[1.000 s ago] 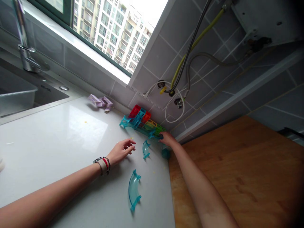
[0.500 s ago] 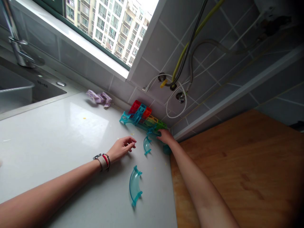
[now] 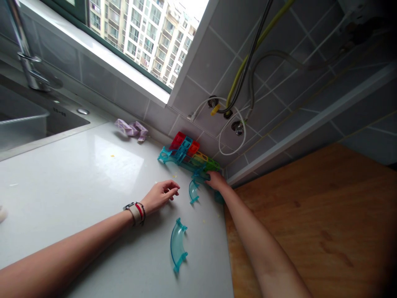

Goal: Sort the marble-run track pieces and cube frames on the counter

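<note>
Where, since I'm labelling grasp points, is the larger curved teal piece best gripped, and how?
Mid-arc, from above: the left hand could pinch the larger curved teal piece across its band, between outer and inner edges. It lies low on the counter, and its knobbed ends look awkward.

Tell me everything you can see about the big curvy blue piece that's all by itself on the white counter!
The big curvy blue piece is a see-through teal arc that looks like plastic. Its long outer edge is darker and bulges left in the picture, and each end has small knobby bits at its corners. It looks whole and lies on the white counter, below the smaller curved piece in the picture. Neither hand touches it; only the counter does.
</note>
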Tool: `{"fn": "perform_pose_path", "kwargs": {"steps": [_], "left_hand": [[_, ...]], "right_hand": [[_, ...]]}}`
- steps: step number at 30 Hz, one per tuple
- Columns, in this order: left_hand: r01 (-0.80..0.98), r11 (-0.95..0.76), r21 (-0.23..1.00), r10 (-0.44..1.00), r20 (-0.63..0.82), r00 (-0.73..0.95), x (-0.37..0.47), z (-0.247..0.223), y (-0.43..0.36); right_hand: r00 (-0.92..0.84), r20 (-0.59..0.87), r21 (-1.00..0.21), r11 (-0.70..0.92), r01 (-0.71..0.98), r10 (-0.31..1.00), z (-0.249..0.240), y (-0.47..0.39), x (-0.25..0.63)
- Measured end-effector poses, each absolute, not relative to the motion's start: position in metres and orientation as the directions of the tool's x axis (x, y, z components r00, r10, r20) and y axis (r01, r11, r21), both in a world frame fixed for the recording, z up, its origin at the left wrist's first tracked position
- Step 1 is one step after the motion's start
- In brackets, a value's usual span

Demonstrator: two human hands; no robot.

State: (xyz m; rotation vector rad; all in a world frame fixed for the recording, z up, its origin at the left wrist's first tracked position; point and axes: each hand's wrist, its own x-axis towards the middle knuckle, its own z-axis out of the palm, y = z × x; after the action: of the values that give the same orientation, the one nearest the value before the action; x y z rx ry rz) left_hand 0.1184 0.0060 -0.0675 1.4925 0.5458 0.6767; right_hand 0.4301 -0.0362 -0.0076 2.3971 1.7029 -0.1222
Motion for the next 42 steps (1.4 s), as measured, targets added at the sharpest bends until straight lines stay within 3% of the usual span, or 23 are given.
{"fn": "perform_pose_path", "kwargs": {"steps": [9, 18, 26, 31, 33, 35, 36, 38, 42], "left_hand": [[-0.069, -0.047, 0.997, 0.704, 0.082, 0.706, 0.119, -0.067, 0.005], [-0.066, -0.073, 0.995, 0.699, 0.099, 0.708, 0.119, -0.066, 0.006], [-0.018, -0.205, 0.979, 0.691, 0.158, 0.705, 0.116, -0.062, 0.005], [0.142, -0.53, 0.836, 0.492, 0.166, 0.855, 0.108, -0.053, -0.016], [0.169, -0.602, 0.78, 0.412, 0.123, 0.903, 0.106, -0.053, -0.03], [0.196, -0.621, 0.759, 0.399, 0.09, 0.912, 0.105, -0.057, -0.041], [0.213, -0.626, 0.75, 0.405, 0.079, 0.911, 0.105, -0.059, -0.045], [0.243, -0.635, 0.733, 0.415, 0.059, 0.908, 0.105, -0.061, -0.046], [0.221, -0.552, 0.804, 0.386, 0.011, 0.922, 0.107, -0.055, -0.032]], "right_hand": [[0.433, -0.046, 0.106, -0.426, 0.898, 0.9, 0.028, -0.046, 0.409], [0.47, -0.094, -0.081, -0.478, 0.875, 0.878, 0.007, -0.076, 0.347], [0.556, -0.022, -0.371, -0.524, 0.767, 0.831, -0.037, -0.101, 0.317], [0.615, 0.065, -0.645, -0.438, 0.627, 0.786, -0.058, -0.124, 0.305], [0.617, 0.06, -0.8, -0.332, 0.5, 0.785, -0.067, -0.132, 0.297], [0.598, -0.021, -0.972, -0.158, 0.176, 0.801, -0.073, -0.138, 0.287], [0.569, -0.072, -0.997, -0.064, -0.033, 0.819, -0.074, -0.141, 0.283], [0.486, -0.139, -0.93, 0.055, -0.364, 0.863, -0.075, -0.144, 0.276], [0.433, -0.159, -0.835, 0.114, -0.539, 0.887, -0.071, -0.146, 0.275]]}}
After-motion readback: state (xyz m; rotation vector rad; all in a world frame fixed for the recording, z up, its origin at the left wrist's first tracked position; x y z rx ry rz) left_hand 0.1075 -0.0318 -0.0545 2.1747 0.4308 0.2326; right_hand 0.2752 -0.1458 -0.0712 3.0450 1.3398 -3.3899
